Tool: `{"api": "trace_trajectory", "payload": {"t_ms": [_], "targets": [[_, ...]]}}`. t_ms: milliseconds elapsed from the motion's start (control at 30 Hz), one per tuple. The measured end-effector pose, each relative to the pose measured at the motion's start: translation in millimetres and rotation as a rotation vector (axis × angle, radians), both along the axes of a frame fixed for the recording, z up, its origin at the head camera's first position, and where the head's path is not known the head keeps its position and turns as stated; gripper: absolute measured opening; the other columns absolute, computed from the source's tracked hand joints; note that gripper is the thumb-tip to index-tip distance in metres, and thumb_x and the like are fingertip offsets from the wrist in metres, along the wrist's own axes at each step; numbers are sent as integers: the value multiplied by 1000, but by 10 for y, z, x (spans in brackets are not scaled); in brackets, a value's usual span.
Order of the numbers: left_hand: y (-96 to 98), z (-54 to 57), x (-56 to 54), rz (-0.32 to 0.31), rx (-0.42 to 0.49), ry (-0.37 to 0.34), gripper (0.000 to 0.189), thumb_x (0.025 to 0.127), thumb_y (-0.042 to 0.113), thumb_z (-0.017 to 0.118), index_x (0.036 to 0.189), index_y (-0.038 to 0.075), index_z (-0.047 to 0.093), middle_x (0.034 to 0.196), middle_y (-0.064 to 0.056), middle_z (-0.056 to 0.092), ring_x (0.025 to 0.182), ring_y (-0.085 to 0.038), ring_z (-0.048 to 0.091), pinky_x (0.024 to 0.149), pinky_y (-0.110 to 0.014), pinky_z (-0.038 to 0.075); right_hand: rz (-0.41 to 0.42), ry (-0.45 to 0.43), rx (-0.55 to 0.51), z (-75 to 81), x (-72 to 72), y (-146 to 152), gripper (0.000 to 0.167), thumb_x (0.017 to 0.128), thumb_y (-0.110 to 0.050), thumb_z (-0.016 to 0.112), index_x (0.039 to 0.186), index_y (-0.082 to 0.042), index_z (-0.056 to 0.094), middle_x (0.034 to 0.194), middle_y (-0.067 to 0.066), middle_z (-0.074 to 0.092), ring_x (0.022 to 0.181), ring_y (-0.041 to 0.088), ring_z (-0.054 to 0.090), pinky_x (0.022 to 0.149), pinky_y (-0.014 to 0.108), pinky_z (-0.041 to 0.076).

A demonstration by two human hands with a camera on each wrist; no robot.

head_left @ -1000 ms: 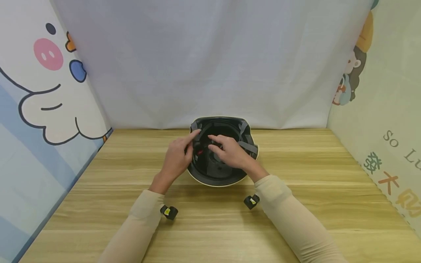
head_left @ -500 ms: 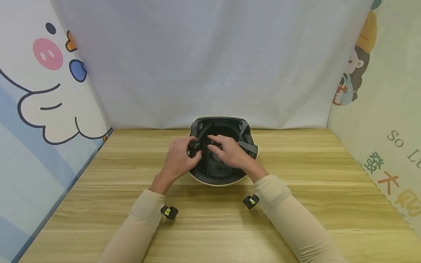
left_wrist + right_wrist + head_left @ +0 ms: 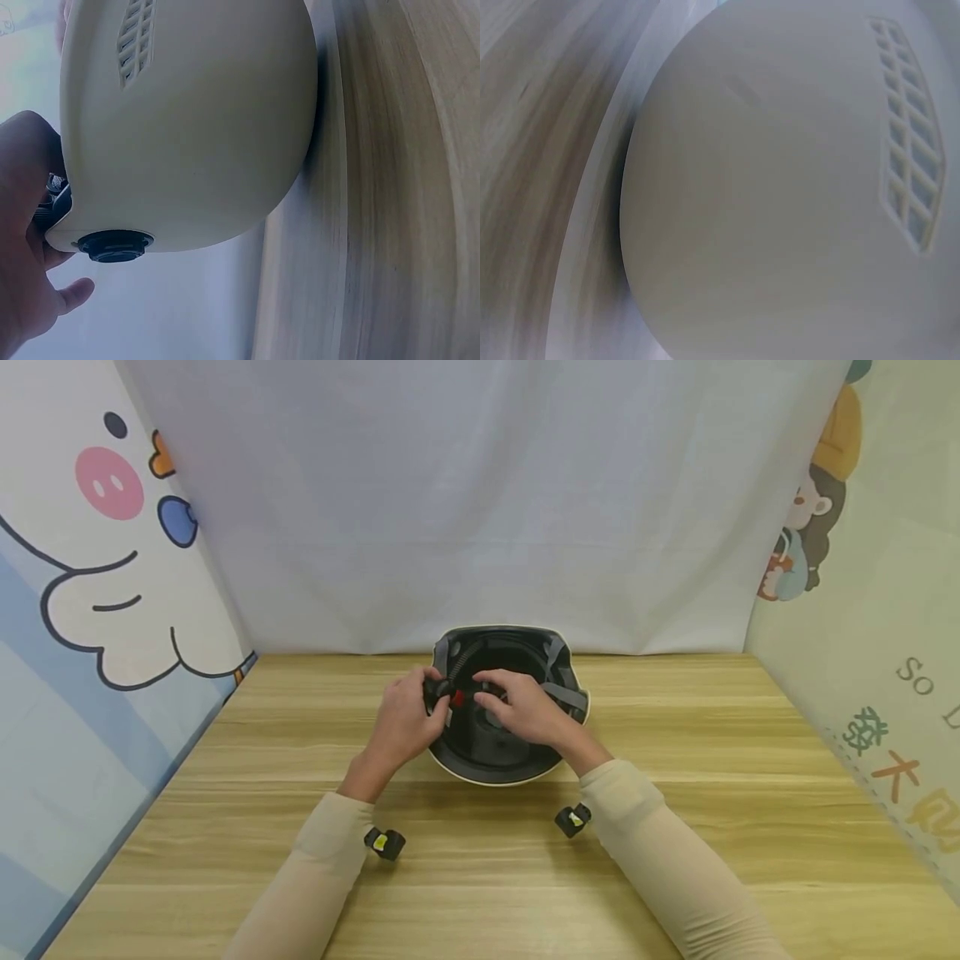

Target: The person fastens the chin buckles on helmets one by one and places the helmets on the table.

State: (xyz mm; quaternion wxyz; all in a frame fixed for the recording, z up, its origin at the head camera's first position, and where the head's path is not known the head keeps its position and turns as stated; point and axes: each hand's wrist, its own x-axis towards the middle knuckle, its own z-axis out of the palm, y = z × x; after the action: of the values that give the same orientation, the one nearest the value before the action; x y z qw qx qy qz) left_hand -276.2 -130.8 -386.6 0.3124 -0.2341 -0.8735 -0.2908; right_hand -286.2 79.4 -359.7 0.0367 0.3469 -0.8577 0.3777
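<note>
Head view: a cream helmet (image 3: 495,747) lies crown down on the worktop (image 3: 480,877), near its far edge, its black interior facing up. The left hand (image 3: 402,718) is at the helmet's left rim; its grip pinches a dark fitting (image 3: 442,687) between thumb and fingers. A red tab (image 3: 457,697) shows just beside the thumb tip. A ribbed dark band (image 3: 465,662) runs beyond the fingers inside the shell. The right hand (image 3: 528,706) reaches over the interior from the right, index finger and thumb bent toward each other; whether this grip holds anything cannot be told against the dark lining. A grey strap (image 3: 564,695) spans the right side of the rim. Both forearms are in pale sleeves (image 3: 675,868), with a small black device (image 3: 386,843) beside the left cuff and another beside the right. A plain pale curtain (image 3: 480,510) hangs behind; printed panels stand on either side.

Left wrist view: the shell's smooth outer face carries a vent grille (image 3: 135,45) and, near the rim, a round black cap (image 3: 115,246). The left hand is at the rim, partly hidden by the shell, next to dark parts.

Right wrist view: the shell occupies most of the frame, with a lattice vent (image 3: 911,135) toward the right and wood grain at left.
</note>
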Motion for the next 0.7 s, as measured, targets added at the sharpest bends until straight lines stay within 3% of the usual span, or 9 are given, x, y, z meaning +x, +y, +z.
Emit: {"api": "trace_trajectory", "payload": {"t_ms": [133,300,400,533,700], "targets": [[-7,-18,-23,7,27,-19,28,83,14,65,105,1,54,89,-12,62,78,-32,57,80,-49,41,-3,-5,-7,-15,-10,-8,31,96,-18,54,123,-1,55,113,8,59,89,15,58,74,33,48],[-15,-33,-46,-6,56,-13,39,83,11,63,120,6,49,84,-12,62,71,-31,55,69,-46,43,4,-2,-13,-20,-3,-15,27,94,-14,56,118,0,55,95,4,58,70,15,51,61,31,43],[-13,-37,-41,-53,48,35,36,86,8,60,122,12,57,75,-8,61,63,-25,51,67,-45,42,7,-5,-13,-18,2,-12,27,94,-14,56,118,0,55,92,3,57,67,15,50,59,30,42],[-1,-34,-26,-88,23,94,25,91,6,53,108,12,71,63,-2,56,58,-19,45,72,-46,40,13,-14,-11,-20,-1,-5,28,95,-15,55,119,-1,54,90,2,57,66,14,49,58,30,42],[-4,-21,-18,-100,17,41,29,85,10,59,112,10,68,74,-6,61,66,-22,49,70,-44,41,17,-20,-18,-17,-11,-2,28,94,-14,57,119,-1,54,94,4,57,69,15,51,59,30,43]]}}
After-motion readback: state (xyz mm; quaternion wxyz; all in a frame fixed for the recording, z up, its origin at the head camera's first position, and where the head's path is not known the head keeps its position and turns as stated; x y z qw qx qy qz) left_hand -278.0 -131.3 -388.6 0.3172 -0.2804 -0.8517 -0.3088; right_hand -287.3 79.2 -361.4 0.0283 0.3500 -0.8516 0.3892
